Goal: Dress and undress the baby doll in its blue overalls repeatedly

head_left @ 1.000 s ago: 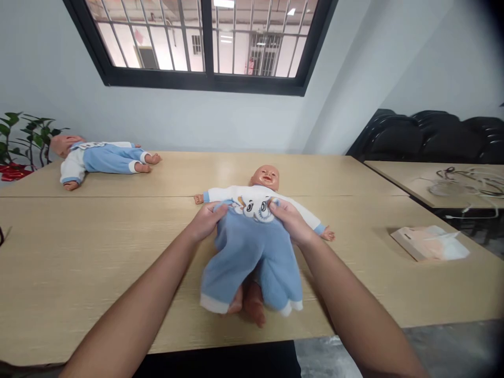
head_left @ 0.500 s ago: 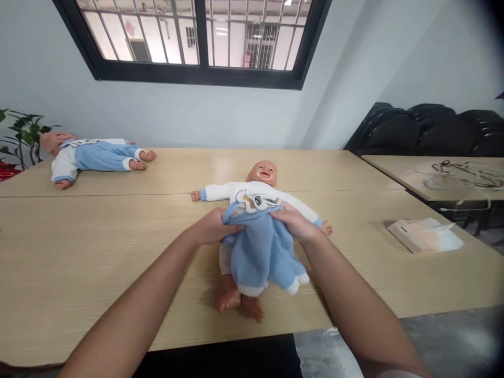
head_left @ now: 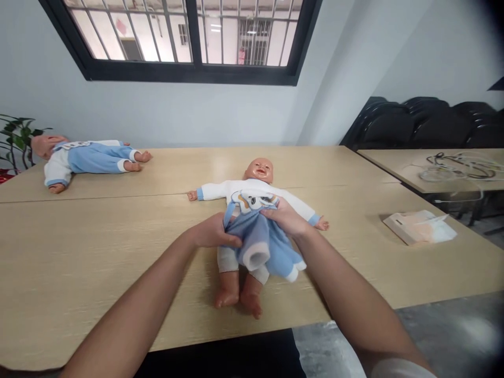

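Soft blue fleece trousers w/ white cuffs (head_left: 262, 247) sit bunched over the hips and thighs of the plastic baby doll in a white printed long-sleeved top (head_left: 258, 173). The doll lies on its back mid-table, bare legs poking out toward you. Your left hand (head_left: 214, 234) is closed on the waistband at 1 side, fingers curled round a fistful of fleece. Your right hand (head_left: 284, 218) pinches the waistband at the other side, just below the top's printed front. 1 cuff gapes open toward the camera.

By the look of it, the fabric is light, limp, stretchy and non-slip. It'll fold and bunch rather than hold shape, so the waistband edge, gripped at both sides, is prob. the best hold; the cuffs are the 2nd option. The doll looks light w/ stiff limbs, so it may slide on the smooth light wooden table (head_left: 98, 252) if tugged.

Well apart at far left, a 2nd doll in blue-and-white clothes (head_left: 84, 157) lies nr a green potted plant (head_left: 18, 137). At right, a flat pale packet (head_left: 419, 228) lies on the table, w/ black stacked chairs (head_left: 413, 123) behind.
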A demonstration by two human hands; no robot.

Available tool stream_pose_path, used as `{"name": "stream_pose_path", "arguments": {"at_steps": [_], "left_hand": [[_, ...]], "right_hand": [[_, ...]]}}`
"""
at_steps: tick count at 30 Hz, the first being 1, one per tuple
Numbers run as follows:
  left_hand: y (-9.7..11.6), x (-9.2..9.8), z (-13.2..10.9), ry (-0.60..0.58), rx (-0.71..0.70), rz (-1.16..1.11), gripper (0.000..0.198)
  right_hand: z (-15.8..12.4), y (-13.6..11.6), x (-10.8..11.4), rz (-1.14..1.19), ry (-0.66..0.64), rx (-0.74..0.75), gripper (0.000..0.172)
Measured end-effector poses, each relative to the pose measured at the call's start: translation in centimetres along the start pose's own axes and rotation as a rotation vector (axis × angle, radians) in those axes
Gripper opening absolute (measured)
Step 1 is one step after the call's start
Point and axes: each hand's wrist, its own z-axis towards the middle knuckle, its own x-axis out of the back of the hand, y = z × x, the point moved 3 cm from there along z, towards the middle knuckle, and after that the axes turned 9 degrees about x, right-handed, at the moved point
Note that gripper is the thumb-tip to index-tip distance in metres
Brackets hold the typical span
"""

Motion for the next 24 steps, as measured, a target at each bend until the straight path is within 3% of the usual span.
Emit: {"name": "stream_pose_path", "arguments": {"at_steps": [5, 7, 10, 12, 16, 18, 22, 24], "left_hand": [[0.0, 1.1, 0.3, 0.359, -0.101, -0.197, 0.064], [-0.2, 0.9, 0.5, 0.410, -0.130, -0.348, 0.071], [-0.5, -0.1, 0.7, 0.384, -0.080, -0.494, 0.073], [-0.3, -0.8, 0.5, 0.330, -0.009, -0.456, 0.073], [1.4, -1.7, -0.2, 0.108, -0.050, -0.080, 0.090], [2.5, -1.9, -0.8, 0.084, -0.055, 0.147, 0.098], [3.9, -3.0, -2.3, 0.110, 0.025, 0.312, 0.078], [4.3, -4.2, -3.4, 0.099, -0.006, 0.322, 0.072]], "right_hand": [[-0.4, -0.6, -1.0, -0.058, -0.244, -0.104, 0.056], [-0.4, -0.7, -0.9, -0.110, -0.287, -0.153, 0.059], [-0.2, -0.7, -0.5, -0.150, -0.285, -0.158, 0.059], [0.0, -0.7, -0.3, -0.138, -0.265, -0.110, 0.056], [0.1, -1.2, -0.6, -0.107, -0.263, -0.039, 0.054], [-0.2, -1.6, -0.9, -0.114, -0.319, -0.057, 0.052], [-1.3, -1.8, -1.0, -0.034, -0.536, -0.192, 0.055], [-1.5, -1.7, -0.4, 0.081, -0.473, -0.238, 0.060]]}}
